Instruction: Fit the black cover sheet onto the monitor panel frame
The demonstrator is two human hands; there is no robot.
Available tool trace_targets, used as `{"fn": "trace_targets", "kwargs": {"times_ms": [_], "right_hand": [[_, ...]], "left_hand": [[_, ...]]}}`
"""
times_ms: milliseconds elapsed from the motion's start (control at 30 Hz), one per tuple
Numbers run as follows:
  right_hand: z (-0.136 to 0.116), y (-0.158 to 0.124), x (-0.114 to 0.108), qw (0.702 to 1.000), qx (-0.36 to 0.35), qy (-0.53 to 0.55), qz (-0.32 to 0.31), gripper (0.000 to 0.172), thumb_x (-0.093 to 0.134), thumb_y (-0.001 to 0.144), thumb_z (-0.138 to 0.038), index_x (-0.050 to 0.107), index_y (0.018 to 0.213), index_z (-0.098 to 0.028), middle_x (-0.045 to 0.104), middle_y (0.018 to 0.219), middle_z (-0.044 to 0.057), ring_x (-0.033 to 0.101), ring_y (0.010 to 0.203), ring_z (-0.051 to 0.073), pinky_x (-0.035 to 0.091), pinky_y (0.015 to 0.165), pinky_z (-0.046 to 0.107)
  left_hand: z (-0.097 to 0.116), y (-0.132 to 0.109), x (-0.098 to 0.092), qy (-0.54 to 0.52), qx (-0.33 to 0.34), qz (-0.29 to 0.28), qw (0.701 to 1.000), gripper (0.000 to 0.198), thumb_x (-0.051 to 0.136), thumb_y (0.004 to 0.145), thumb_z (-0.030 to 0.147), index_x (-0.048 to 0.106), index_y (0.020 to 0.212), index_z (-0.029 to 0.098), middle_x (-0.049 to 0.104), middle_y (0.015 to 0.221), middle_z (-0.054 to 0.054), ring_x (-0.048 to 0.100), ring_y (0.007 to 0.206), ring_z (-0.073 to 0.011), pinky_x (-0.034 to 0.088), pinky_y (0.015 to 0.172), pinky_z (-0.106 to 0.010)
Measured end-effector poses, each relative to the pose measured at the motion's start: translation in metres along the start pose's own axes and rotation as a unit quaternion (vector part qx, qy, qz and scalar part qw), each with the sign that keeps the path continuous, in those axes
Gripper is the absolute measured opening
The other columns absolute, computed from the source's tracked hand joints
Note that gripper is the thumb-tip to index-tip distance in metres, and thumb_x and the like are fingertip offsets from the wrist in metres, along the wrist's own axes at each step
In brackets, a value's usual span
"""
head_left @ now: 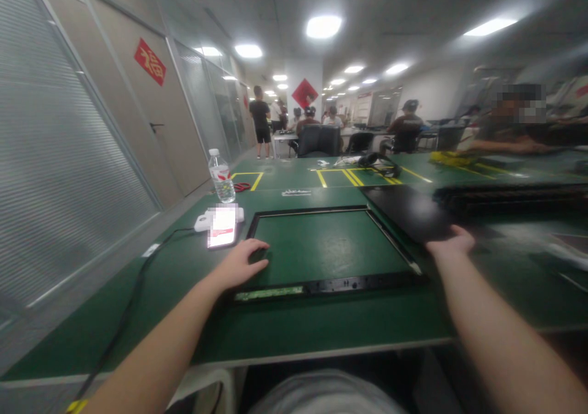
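A thin black rectangular frame (365,282) lies on the green table in front of me; a green strip shows along the left part of its near bar. My left hand (241,262) is at the frame's left side, thumb and fingers apart, over or touching that side bar. To the right, a flat black panel (404,212) has its far corner by the frame's far right corner. My right hand (452,242) grips the panel's near edge, with most of its fingers hidden.
Left of the frame are a lit phone (223,227), a white power strip (202,221) with a black cable, a water bottle (223,178) and red scissors (242,187). Long dark parts (505,198) lie at right. Headphones (379,163) lie farther back. Across the table sits a person (509,126).
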State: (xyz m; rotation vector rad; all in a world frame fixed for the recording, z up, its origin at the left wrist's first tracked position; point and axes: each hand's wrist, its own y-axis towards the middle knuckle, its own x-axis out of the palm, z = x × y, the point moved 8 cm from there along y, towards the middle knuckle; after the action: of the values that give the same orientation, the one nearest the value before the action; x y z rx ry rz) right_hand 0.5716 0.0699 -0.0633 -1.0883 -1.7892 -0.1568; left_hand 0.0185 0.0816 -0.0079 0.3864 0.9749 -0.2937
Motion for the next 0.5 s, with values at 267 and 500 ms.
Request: {"fn": "trace_targets", "kwargs": {"times_ms": [267, 500], "right_hand": [[0.0037, 0.0099, 0.0075, 0.997, 0.010, 0.030, -0.073, 0.021, 0.052, 0.077, -0.020, 0.062, 0.095, -0.019, 0.070, 0.108, 0.006, 0.066, 0.102, 0.019, 0.061, 0.091, 0.038], [0.0059, 0.0039, 0.0082, 0.999, 0.018, -0.002, -0.051, 0.024, 0.052, 0.075, -0.011, 0.062, 0.095, -0.017, 0.070, 0.113, 0.009, 0.065, 0.106, 0.018, 0.053, 0.103, 0.038]], "left_hand": [[0.0011, -0.0007, 0.0004, 0.003, -0.003, -0.008, 1.000, 0.048, 0.060, 0.084, 0.052, 0.071, 0.118, 0.021, 0.071, 0.130, -0.014, 0.065, 0.122, -0.0341, 0.049, 0.109, -0.051], [0.0009, -0.0004, 0.0004, -0.002, 0.000, -0.009, 1.000, 0.048, 0.061, 0.084, 0.053, 0.071, 0.118, 0.021, 0.071, 0.130, -0.014, 0.065, 0.122, -0.0345, 0.049, 0.110, -0.052]]}}
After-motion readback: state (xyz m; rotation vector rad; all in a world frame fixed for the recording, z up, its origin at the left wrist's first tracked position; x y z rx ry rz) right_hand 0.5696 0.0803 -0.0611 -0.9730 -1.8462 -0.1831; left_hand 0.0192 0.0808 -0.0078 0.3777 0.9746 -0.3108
